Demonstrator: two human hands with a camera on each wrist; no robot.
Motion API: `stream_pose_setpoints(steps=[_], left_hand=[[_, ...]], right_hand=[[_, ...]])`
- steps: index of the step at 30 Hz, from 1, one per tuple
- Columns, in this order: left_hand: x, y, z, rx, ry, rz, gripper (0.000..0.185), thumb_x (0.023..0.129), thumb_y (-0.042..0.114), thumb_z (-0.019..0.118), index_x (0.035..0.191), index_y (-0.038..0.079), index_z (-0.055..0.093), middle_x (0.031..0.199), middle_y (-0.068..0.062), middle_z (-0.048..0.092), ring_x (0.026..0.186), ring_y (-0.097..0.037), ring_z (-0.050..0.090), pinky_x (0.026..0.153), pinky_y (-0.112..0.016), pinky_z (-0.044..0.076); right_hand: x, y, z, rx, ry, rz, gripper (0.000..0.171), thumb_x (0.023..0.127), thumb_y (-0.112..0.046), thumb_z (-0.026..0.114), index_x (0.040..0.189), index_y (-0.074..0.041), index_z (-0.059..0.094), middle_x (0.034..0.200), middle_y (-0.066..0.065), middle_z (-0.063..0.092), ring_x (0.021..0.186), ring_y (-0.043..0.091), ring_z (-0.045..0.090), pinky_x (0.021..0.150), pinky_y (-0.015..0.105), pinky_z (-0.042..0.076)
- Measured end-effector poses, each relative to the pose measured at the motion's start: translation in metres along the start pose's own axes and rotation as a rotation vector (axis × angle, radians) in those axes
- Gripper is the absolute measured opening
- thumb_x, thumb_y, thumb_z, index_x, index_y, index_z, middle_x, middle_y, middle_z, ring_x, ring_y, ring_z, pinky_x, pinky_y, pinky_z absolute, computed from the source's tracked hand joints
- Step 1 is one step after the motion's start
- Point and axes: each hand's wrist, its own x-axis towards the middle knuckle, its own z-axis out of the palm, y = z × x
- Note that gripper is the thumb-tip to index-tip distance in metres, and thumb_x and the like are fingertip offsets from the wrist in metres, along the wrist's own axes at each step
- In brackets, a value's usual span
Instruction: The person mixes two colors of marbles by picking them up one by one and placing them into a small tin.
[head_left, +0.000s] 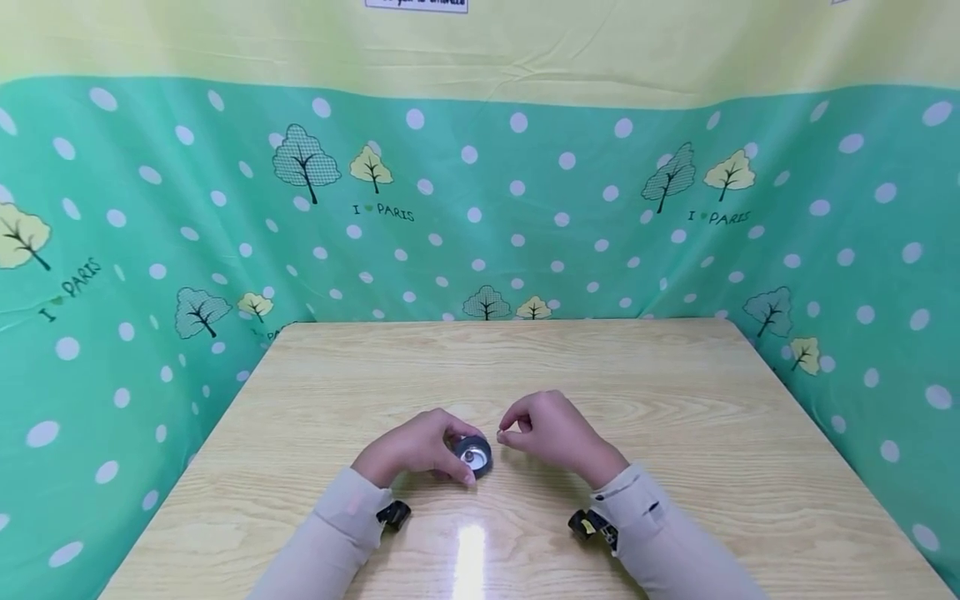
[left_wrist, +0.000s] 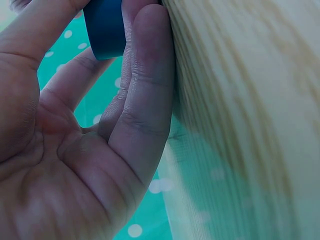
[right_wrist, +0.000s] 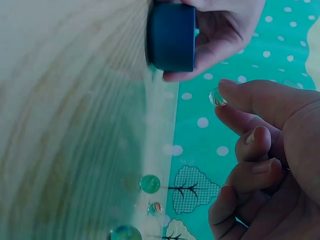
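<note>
My left hand (head_left: 423, 444) holds a short, dark-blue round holder (head_left: 485, 467) near the middle of the table, thumb on one side and fingers on the other. Its inside looks pale, with a small brownish thing in it. In the right wrist view, a bit of green shows just above the rim of this holder (right_wrist: 172, 37). To the right of it, my right hand (head_left: 558, 433) pinches a clear glass marble (right_wrist: 217, 97) between thumb and index finger, raised off the table. The other fingers of that hand are curled in.
Several marbles lie on the wooden table (head_left: 637, 367) in the right wrist view: a green one (right_wrist: 150, 183), a smaller one with reddish streaks (right_wrist: 156, 207) and a bluish-green one (right_wrist: 126, 234). A dotted green curtain (head_left: 517, 208) surrounds the table's back and sides.
</note>
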Motion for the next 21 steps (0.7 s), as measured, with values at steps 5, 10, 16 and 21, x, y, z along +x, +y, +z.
stream_pose_setpoints(steps=[5,10,16,21], left_hand=[[-0.002,0.000,-0.001,-0.009,-0.007,0.008,0.053,0.071,0.022,0.097,0.121,0.022,0.077,0.104,-0.002,0.073,0.086,-0.018,0.068,0.068,-0.034,0.060],[-0.001,0.000,-0.001,0.002,-0.012,0.031,0.052,0.072,0.022,0.096,0.120,0.024,0.077,0.105,-0.002,0.073,0.087,-0.018,0.067,0.068,-0.035,0.060],[-0.001,-0.001,-0.001,0.004,-0.011,0.021,0.052,0.072,0.023,0.097,0.120,0.025,0.077,0.103,-0.002,0.074,0.084,-0.017,0.067,0.066,-0.034,0.059],[-0.002,-0.001,-0.001,0.002,-0.011,0.021,0.053,0.072,0.023,0.097,0.121,0.024,0.077,0.103,-0.002,0.074,0.082,-0.016,0.067,0.065,-0.033,0.059]], right_hand=[[-0.001,-0.004,0.005,0.000,-0.002,-0.013,0.006,0.087,-0.030,0.083,0.088,-0.024,0.081,0.057,-0.011,0.048,0.051,0.003,0.041,0.049,0.021,0.034],[-0.002,-0.006,0.008,-0.008,-0.008,-0.023,0.005,0.087,-0.029,0.083,0.088,-0.024,0.081,0.057,-0.011,0.048,0.051,0.003,0.040,0.049,0.020,0.034],[-0.002,-0.008,0.013,0.003,-0.009,-0.078,0.006,0.088,-0.028,0.082,0.090,-0.022,0.082,0.057,-0.012,0.049,0.050,0.002,0.040,0.049,0.020,0.034],[-0.002,-0.009,0.017,-0.001,-0.018,-0.090,0.006,0.089,-0.027,0.081,0.091,-0.022,0.082,0.057,-0.012,0.050,0.050,0.002,0.041,0.050,0.022,0.036]])
